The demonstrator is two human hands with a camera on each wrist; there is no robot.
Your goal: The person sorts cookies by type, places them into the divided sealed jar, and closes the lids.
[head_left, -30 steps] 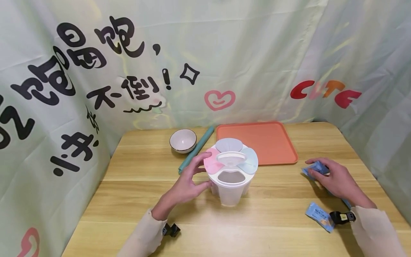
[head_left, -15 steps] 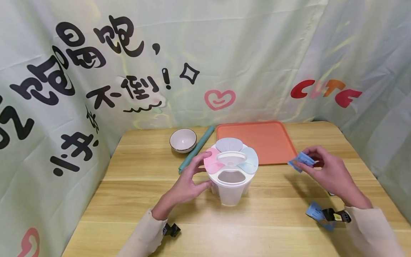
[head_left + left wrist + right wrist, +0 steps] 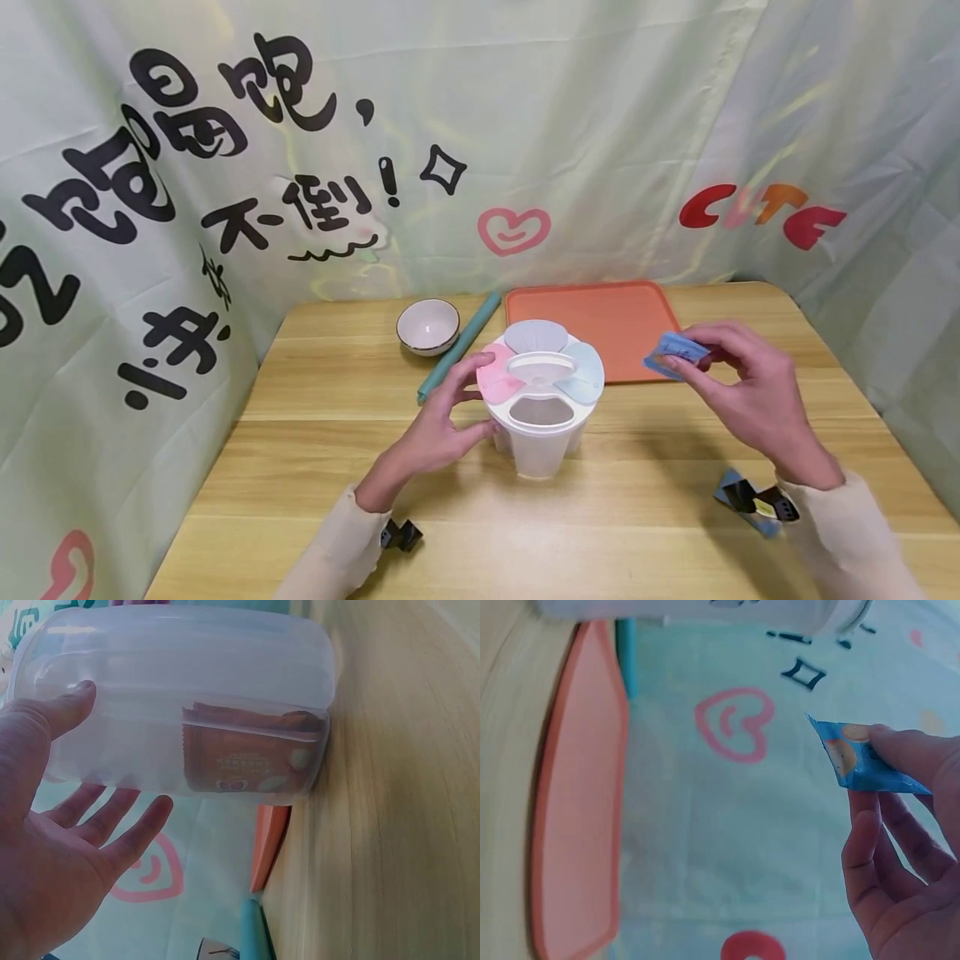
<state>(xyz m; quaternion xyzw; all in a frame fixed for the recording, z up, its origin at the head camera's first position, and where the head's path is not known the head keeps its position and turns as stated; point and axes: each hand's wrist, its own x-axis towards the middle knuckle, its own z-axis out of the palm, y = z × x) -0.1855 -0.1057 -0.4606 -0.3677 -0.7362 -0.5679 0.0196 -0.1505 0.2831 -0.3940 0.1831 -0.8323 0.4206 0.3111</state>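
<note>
A translucent storage box (image 3: 542, 454) with petal-shaped pink, lavender and pale blue lids stands upright mid-table. Its front compartment is uncovered. My left hand (image 3: 442, 421) grips its left side, the thumb in front and the fingers round the rim. Reddish-brown snack packets (image 3: 244, 750) show through its wall in the left wrist view. To the right of the box, above the table, my right hand (image 3: 750, 379) pinches a small blue snack packet (image 3: 866, 761) between thumb and fingers. Another blue packet (image 3: 729, 483) lies on the table, partly hidden by the right wrist camera.
Behind the box lies an orange tray (image 3: 622, 321), partly covered by the box and the right hand. A white bowl (image 3: 427, 327) with a dark rim stands at the back left, beside a teal rolled mat or tube (image 3: 468, 333). A printed curtain (image 3: 600, 150) hangs behind the table.
My right hand has lifted the blue packet off the table and carried it left and up towards the box. The left hand and the box have stayed in place.
</note>
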